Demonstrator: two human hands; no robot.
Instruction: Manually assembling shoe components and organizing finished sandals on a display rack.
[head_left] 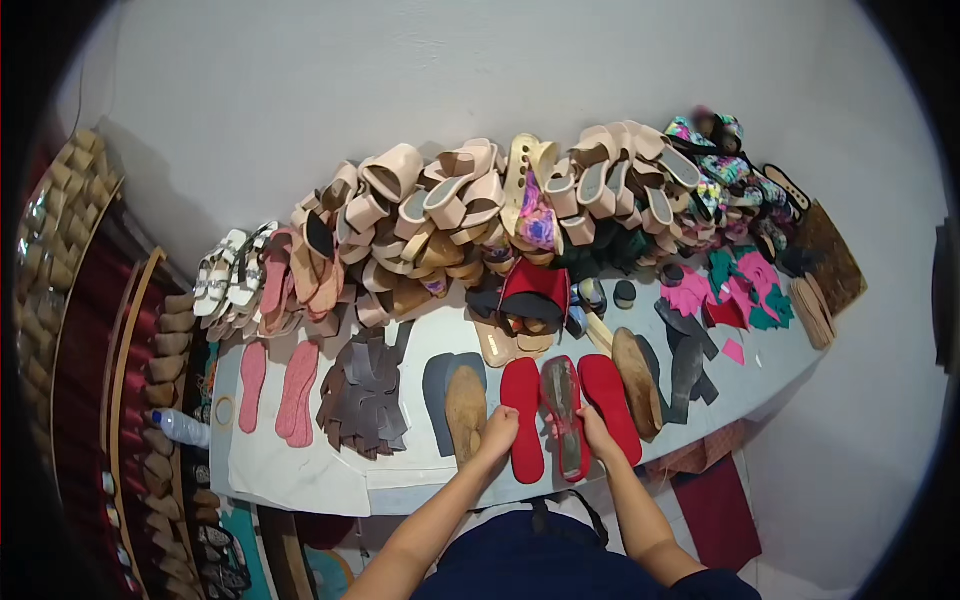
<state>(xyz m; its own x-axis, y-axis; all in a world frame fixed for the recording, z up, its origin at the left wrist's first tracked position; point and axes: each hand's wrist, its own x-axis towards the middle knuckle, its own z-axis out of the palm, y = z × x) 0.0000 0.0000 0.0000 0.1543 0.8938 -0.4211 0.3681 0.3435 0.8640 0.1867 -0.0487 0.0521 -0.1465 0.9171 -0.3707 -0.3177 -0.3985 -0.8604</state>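
- Left hand (497, 428), fingers curled, rests on a red insole (522, 420) at the desk's (300, 470) near edge.
- Right hand (597, 432) pinches a strapped sandal sole (565, 415), at 3 o'clock from that insole.
- Another red insole (612, 405) lies just right.

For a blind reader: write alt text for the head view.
Two bare hands rest on a grey worktable: the left hand on a red insole, the right hand beside a clear-strapped sandal. Behind them, sandals are heaped along a white wall.
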